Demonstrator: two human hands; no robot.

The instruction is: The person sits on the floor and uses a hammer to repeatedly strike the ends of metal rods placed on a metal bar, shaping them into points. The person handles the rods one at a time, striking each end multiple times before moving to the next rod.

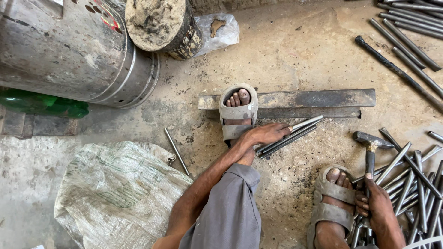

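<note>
Landmark: the flat steel bar (295, 102) lying across the dirt floor; every place below is told from it
Left hand (265, 133): just in front of the bar, fingers closed over a small bundle of rods (288, 135) that slants up toward the bar's near edge
Right hand (376, 203): well in front of the bar's right end, fist wrapped round the hammer (370, 150) handle, head raised over the loose rod pile (415, 184)
Feet: one sandal (237, 113) planted on the bar, pinning it
Step in hand: apparently placing rods on the bar before a blow
Next move calls for: rods steadied flat; hammer swung clear of fingers
</note>
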